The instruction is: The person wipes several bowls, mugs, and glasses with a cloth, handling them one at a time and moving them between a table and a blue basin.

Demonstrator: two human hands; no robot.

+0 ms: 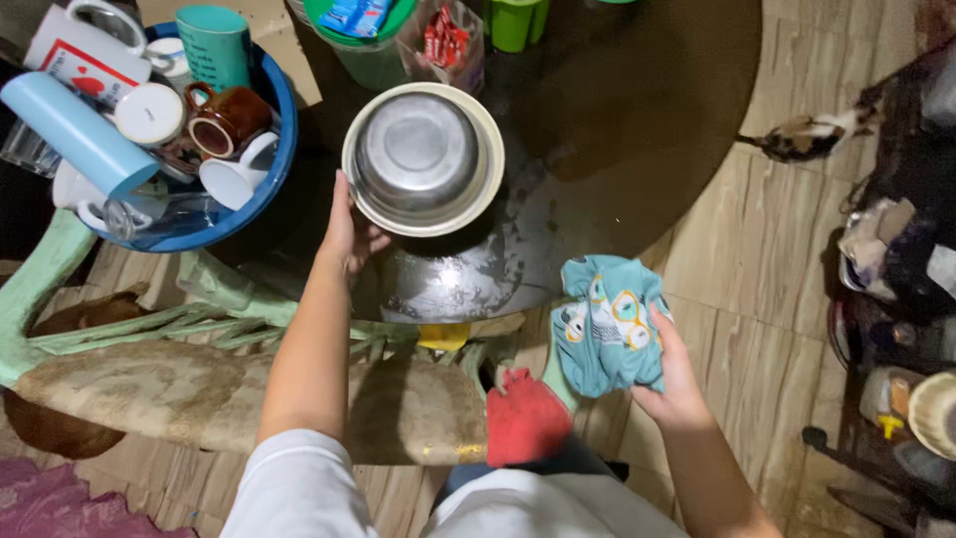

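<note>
Bowls (422, 157) are held at the near left rim by the left hand (349, 234), fingers curled round the edge: a steel bowl is nested inside a cream one, both empty, tilted toward the camera over a dark round table (617, 120). A teal printed cloth (607, 329) is clutched in the right hand (672, 384), fingers closed on its lower folds, off the table's near edge and well apart from the bowls.

A blue basin (269, 169) is set at the table's left, just beside the bowls. It is packed with a brown mug (224, 120), white cups (234, 179), a teal cup (214, 45), a pale blue tumbler (75, 130), a white mug with a red print (85, 55) and a clear glass (129, 214).

At the table's far edge, a green-lidded tub (363, 40) is seen with blue packets on top, a clear holder (443, 45) is filled with red sachets, and a green cup (518, 22) is placed beside it.

A worn bench (199, 394) is seen below the table, with a red cloth (523, 418) near the person's lap. A cat (807, 137) is seen on the tiled floor at the right.
</note>
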